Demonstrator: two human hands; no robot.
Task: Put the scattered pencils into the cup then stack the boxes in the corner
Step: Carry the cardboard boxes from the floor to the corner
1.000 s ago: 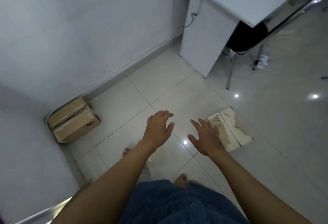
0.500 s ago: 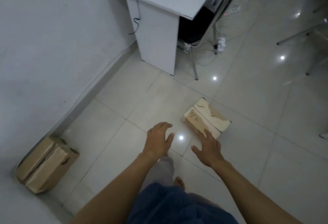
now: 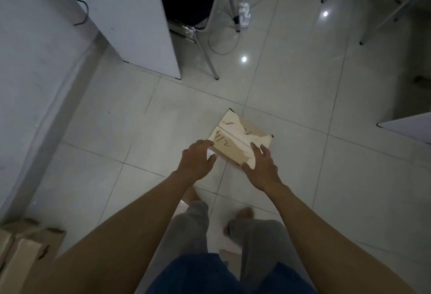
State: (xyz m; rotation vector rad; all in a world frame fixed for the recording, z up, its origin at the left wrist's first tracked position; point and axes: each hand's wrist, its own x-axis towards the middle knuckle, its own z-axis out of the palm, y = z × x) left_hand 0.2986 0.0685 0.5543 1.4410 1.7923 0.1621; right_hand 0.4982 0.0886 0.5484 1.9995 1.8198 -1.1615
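Note:
A flat cardboard box (image 3: 235,139) with torn white paper and pen marks on its top lies on the tiled floor in the middle of the view. My left hand (image 3: 197,162) reaches its near left corner, fingers curled and touching the edge. My right hand (image 3: 261,167) is at its near right side, fingers spread over the edge. Neither hand has closed on it. A second cardboard box (image 3: 25,254) sits by the wall at the bottom left. No pencils or cup are in view.
A white desk (image 3: 130,20) stands against the wall at the top left, with a dark chair and its metal legs (image 3: 205,53) beside it. Cables and a power strip (image 3: 243,12) lie behind. A white furniture corner (image 3: 408,128) juts in at right.
I have turned and stepped from the corner toward the floor box. Both hands have moved forward from above bare tiles to the box's near edges. The corner box has slid to the bottom left.

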